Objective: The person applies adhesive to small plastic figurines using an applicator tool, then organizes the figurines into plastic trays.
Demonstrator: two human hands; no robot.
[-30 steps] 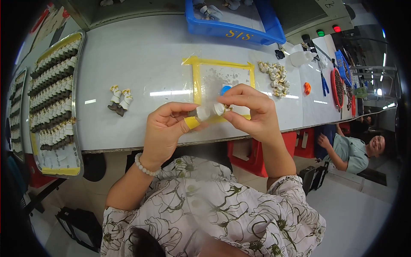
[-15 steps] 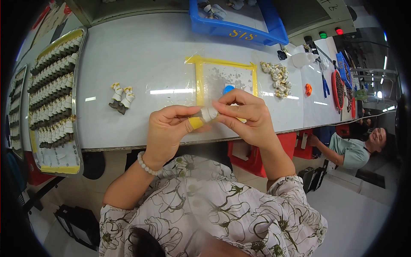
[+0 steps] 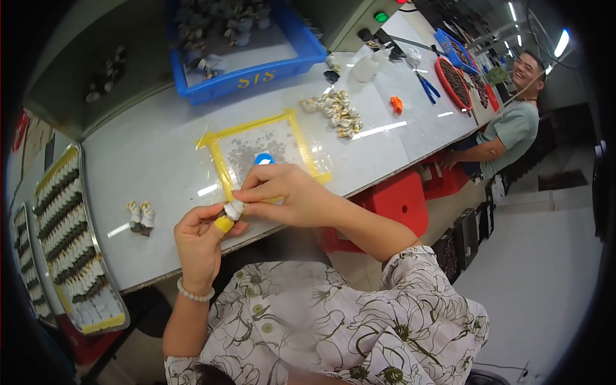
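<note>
Between my two hands is a small white figurine part (image 3: 235, 209) with a darker end, partly hidden by fingers. My left hand (image 3: 197, 244) pinches it from the left, its thumb wrapped in yellow tape (image 3: 223, 224). From the other side, the fingertips of my right hand (image 3: 289, 196) hold it too. Just beyond lies a blue round cap (image 3: 264, 158) on a grey-spotted sheet framed with yellow tape (image 3: 292, 128). Two white figurine parts with dark bases and gold tops (image 3: 140, 218) lie to the left.
A metal tray (image 3: 106, 323) with rows of similar parts stands at left. White-and-gold pieces (image 3: 338, 115) are heaped at right, near an orange lump (image 3: 396, 104) and blue-handled pliers (image 3: 428, 88). A blue bin (image 3: 308, 61) sits at the back. A co-worker (image 3: 507, 135) is at far right.
The view has turned and shifted to the right, so the bench now slants and more of the blue bin shows. Both hands still grip the figurine part, which is now tilted differently.
</note>
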